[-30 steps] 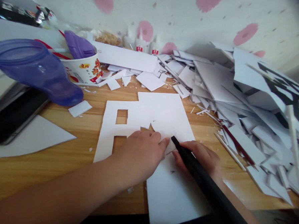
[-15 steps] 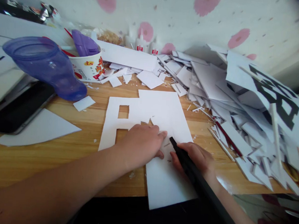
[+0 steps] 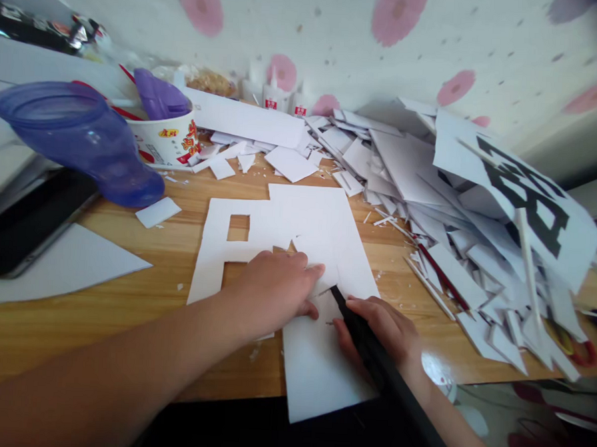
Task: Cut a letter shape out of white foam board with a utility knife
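A white foam board (image 3: 329,212) with a rectangular cutout lies on the wooden table, and its near end overhangs the edge. My left hand (image 3: 275,282) presses on the board's middle, index finger stretched to the right and thumb apart from it. Part of a jagged opening shows just beyond the knuckles. In my right hand (image 3: 388,325) is a long black knife-like tool (image 3: 367,344), gripped between thumb and fingers. Its tip meets the board right of my left fingertips, at the end of a short dark line. A second small mark lies nearer me. The tool's exact kind is unclear.
White board scraps (image 3: 416,169) are heaped at the right, with scissors (image 3: 584,352) among them. At the left are a purple translucent boot-shaped cup (image 3: 87,139), a paper tub (image 3: 167,136) and a black phone (image 3: 33,223). Glue bottles (image 3: 272,95) stand by the wall.
The tool's tip has come slightly toward me on the board, down to the end of the dark line. My left hand stays in place on the board. The view has shifted a little.
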`<control>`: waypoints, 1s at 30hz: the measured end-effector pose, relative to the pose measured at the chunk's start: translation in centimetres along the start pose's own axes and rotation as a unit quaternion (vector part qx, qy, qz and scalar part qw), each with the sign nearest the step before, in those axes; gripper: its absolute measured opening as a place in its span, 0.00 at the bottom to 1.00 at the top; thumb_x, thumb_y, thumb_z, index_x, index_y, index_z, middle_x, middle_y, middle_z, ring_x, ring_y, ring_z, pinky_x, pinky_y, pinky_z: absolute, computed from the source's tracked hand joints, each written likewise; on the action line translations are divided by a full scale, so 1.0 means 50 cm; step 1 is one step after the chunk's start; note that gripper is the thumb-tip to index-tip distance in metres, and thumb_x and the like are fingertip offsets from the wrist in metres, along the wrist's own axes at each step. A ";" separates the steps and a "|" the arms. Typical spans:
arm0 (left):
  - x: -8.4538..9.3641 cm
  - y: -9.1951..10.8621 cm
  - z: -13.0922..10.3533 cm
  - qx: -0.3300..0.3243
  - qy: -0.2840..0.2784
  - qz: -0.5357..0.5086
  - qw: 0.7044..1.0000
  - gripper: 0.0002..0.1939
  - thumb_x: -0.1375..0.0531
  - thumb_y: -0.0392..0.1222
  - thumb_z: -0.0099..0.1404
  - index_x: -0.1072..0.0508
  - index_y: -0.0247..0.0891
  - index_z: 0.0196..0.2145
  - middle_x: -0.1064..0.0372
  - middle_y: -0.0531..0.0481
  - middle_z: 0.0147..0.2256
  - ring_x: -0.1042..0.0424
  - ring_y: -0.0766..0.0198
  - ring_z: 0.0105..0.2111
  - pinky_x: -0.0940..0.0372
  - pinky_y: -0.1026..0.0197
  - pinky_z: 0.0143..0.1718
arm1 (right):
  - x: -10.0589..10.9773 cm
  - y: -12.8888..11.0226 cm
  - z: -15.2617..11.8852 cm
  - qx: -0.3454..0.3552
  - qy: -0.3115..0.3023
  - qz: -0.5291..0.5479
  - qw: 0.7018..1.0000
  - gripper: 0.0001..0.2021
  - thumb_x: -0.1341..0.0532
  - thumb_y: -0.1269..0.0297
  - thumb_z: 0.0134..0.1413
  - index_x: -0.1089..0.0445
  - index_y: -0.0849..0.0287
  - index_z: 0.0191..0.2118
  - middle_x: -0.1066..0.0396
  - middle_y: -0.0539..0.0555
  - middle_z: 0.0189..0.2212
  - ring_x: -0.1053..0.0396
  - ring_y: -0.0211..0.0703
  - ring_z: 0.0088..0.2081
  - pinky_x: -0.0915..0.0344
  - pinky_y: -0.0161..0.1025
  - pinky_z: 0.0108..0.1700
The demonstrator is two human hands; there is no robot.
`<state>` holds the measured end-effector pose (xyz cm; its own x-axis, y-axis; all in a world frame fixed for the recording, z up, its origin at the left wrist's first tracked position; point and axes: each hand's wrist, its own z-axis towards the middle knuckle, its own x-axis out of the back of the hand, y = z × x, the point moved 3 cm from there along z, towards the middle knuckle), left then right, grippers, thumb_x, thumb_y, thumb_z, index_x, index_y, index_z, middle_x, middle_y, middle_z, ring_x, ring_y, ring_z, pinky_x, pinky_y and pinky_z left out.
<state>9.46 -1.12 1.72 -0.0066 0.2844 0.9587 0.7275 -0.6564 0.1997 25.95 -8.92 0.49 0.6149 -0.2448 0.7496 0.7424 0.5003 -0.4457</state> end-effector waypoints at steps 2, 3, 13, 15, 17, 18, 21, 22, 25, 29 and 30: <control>-0.001 -0.001 0.000 -0.001 0.004 0.000 1.000 0.26 0.39 0.57 0.61 0.32 0.41 0.52 0.30 0.45 0.39 0.28 0.48 0.39 0.36 0.54 0.33 | 0.000 0.000 0.000 0.001 0.005 -0.001 1.000 0.13 0.36 0.72 0.50 0.35 0.57 0.42 0.29 0.52 0.28 0.31 0.39 0.27 0.32 0.37 0.29; -0.002 -0.001 0.000 -0.004 0.008 0.000 1.000 0.26 0.39 0.57 0.61 0.32 0.41 0.52 0.30 0.46 0.39 0.28 0.49 0.39 0.36 0.54 0.33 | -0.001 0.001 0.000 0.001 0.005 -0.002 1.000 0.12 0.37 0.72 0.50 0.35 0.57 0.42 0.29 0.53 0.28 0.31 0.39 0.27 0.32 0.37 0.29; 0.004 -0.008 -0.017 -0.025 0.016 -0.009 1.000 0.23 0.38 0.51 0.62 0.32 0.40 0.52 0.31 0.44 0.40 0.30 0.50 0.40 0.36 0.54 0.35 | 0.015 0.026 -0.017 -0.138 0.092 0.032 0.986 0.11 0.34 0.65 0.49 0.32 0.54 0.40 0.27 0.50 0.28 0.30 0.39 0.24 0.32 0.35 0.25; 0.007 -0.007 -0.025 -0.030 0.014 -0.009 0.999 0.17 0.40 0.48 0.64 0.29 0.40 0.48 0.31 0.45 0.39 0.30 0.52 0.38 0.36 0.54 0.35 | 0.016 0.046 -0.028 -0.193 0.126 0.073 0.970 0.11 0.34 0.62 0.50 0.32 0.54 0.39 0.27 0.51 0.28 0.29 0.41 0.25 0.31 0.37 0.26; 0.009 -0.001 -0.033 -0.038 0.020 -0.001 0.999 0.10 0.41 0.45 0.65 0.27 0.39 0.41 0.32 0.46 0.36 0.31 0.53 0.37 0.36 0.54 0.35 | 0.017 0.065 -0.031 -0.208 0.141 0.135 0.958 0.11 0.35 0.60 0.51 0.32 0.54 0.40 0.27 0.52 0.29 0.28 0.43 0.27 0.30 0.39 0.27; 0.009 0.006 -0.038 -0.047 0.023 0.003 0.999 0.08 0.41 0.44 0.65 0.27 0.39 0.39 0.32 0.47 0.35 0.31 0.54 0.36 0.36 0.54 0.34 | 0.019 0.073 -0.029 -0.210 0.138 0.167 0.953 0.11 0.36 0.59 0.52 0.32 0.54 0.41 0.27 0.53 0.29 0.28 0.44 0.28 0.30 0.40 0.28; 0.006 0.032 -0.053 -0.093 0.031 0.007 0.995 0.07 0.38 0.42 0.63 0.26 0.38 0.39 0.31 0.47 0.35 0.31 0.55 0.36 0.35 0.54 0.35 | 0.030 0.095 0.002 -0.226 0.079 0.255 0.937 0.10 0.38 0.56 0.55 0.32 0.55 0.40 0.27 0.54 0.29 0.28 0.44 0.28 0.30 0.40 0.27; 0.003 0.042 -0.058 -0.108 0.032 0.007 0.994 0.09 0.38 0.43 0.63 0.26 0.38 0.40 0.30 0.46 0.37 0.31 0.55 0.36 0.34 0.54 0.36 | 0.035 0.102 0.020 -0.234 0.057 0.286 0.927 0.10 0.39 0.56 0.55 0.32 0.55 0.39 0.28 0.53 0.27 0.28 0.44 0.27 0.31 0.40 0.26; -0.011 0.060 -0.069 -0.118 0.017 0.024 0.993 0.18 0.38 0.49 0.63 0.27 0.34 0.46 0.30 0.39 0.46 0.30 0.54 0.38 0.33 0.52 0.37 | 0.047 0.128 0.085 -0.250 0.062 0.384 0.887 0.10 0.35 0.57 0.51 0.32 0.54 0.37 0.33 0.47 0.23 0.30 0.40 0.23 0.29 0.40 0.27; -0.035 0.067 -0.080 -0.112 -0.020 0.044 0.992 0.23 0.41 0.49 0.65 0.30 0.31 0.52 0.38 0.32 0.57 0.29 0.55 0.37 0.32 0.52 0.34 | 0.018 0.168 0.167 -0.219 -0.021 0.409 0.885 0.15 0.29 0.58 0.43 0.30 0.54 0.36 0.30 0.46 0.24 0.28 0.41 0.24 0.29 0.41 0.27; -0.039 0.067 -0.081 -0.115 -0.022 0.046 0.992 0.23 0.41 0.48 0.64 0.31 0.32 0.52 0.40 0.32 0.59 0.29 0.55 0.37 0.32 0.53 0.34 | 0.006 0.176 0.181 -0.202 -0.053 0.402 0.891 0.15 0.29 0.57 0.42 0.29 0.55 0.36 0.28 0.48 0.25 0.28 0.42 0.25 0.29 0.41 0.28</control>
<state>9.11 -6.71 1.32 0.0860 0.2431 0.9662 0.5486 -0.8210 0.1577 30.26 2.89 1.23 0.9790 0.1483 0.1398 0.1202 0.1337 -0.9837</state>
